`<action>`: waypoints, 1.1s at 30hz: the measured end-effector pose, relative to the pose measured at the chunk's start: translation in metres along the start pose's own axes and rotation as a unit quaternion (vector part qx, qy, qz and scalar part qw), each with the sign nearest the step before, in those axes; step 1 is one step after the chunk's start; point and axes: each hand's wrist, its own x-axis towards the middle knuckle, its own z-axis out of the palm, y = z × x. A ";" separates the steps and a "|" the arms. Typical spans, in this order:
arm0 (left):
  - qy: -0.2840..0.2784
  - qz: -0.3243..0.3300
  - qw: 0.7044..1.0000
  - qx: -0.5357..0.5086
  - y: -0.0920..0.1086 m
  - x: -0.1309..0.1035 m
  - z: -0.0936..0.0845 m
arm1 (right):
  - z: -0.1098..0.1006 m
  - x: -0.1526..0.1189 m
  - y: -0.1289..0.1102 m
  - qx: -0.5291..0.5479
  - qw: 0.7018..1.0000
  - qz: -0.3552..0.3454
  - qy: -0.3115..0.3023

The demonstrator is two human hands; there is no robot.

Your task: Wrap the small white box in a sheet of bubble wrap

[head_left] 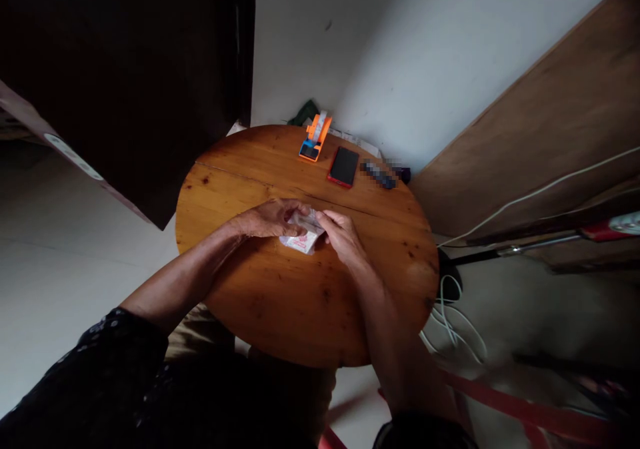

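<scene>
Over the middle of the round wooden table (270, 289) I hold a small clear plastic bag (303, 241), with something white and red print showing in it. My left hand (274, 217) curves round the bag's left and upper side, its thumb and fingers closed on it. At the bag's upper right, the fingers of my right hand (342, 233) pinch its edge. What exactly lies inside the bag is too small to tell, and my fingers hide part of it.
Toward the back of the table stand an orange tape dispenser (318, 132), a dark-screened device with a red edge (344, 166) and a blurred dark object (379, 174). A wall (320, 49) rises behind. White cables (453, 319) lie on the floor at right.
</scene>
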 end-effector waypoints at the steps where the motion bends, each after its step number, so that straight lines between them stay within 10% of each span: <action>1: -0.005 0.000 1.000 -0.003 -0.001 0.000 0.000 | 0.000 0.000 0.000 0.000 1.000 -0.002 0.001; 24: 0.039 -0.054 0.996 0.060 0.000 0.004 -0.001 | 0.007 0.000 0.002 0.012 0.998 -0.008 0.058; 33: 0.087 -0.018 0.995 -0.055 -0.014 0.013 0.008 | -0.004 -0.005 -0.013 0.018 0.999 0.006 -0.029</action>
